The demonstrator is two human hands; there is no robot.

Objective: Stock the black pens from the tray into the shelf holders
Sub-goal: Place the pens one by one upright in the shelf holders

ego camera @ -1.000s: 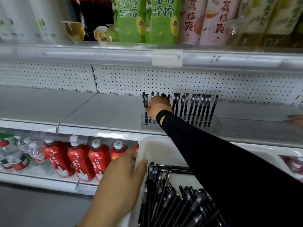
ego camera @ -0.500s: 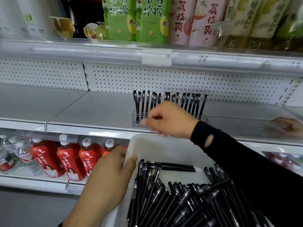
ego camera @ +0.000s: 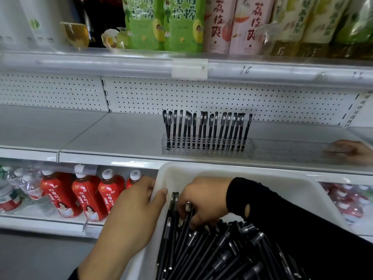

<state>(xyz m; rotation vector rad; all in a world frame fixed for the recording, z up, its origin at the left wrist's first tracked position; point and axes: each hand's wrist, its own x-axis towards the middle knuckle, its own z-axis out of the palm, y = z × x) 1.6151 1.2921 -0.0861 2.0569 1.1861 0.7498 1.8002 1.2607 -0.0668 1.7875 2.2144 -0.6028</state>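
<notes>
Whereas half a second ago the right hand (ego camera: 203,201) hung in front of the shelf holder (ego camera: 207,149), it is now down in the white tray (ego camera: 262,174), fingers and thumb closed on a few of the black pens (ego camera: 212,255) heaped there. The left hand (ego camera: 133,211) keeps its grip on the tray's left rim, thumb inside and fingers outside. The shelf (ego camera: 113,136) lies open to the left of the holder, whose row of upright pens (ego camera: 203,128) now shows unblocked; a second clear holder (ego camera: 286,151) sits against its right end, another person's hand (ego camera: 355,150) rests on that one's far end, and the tray's far rim sits just below the shelf lip.
</notes>
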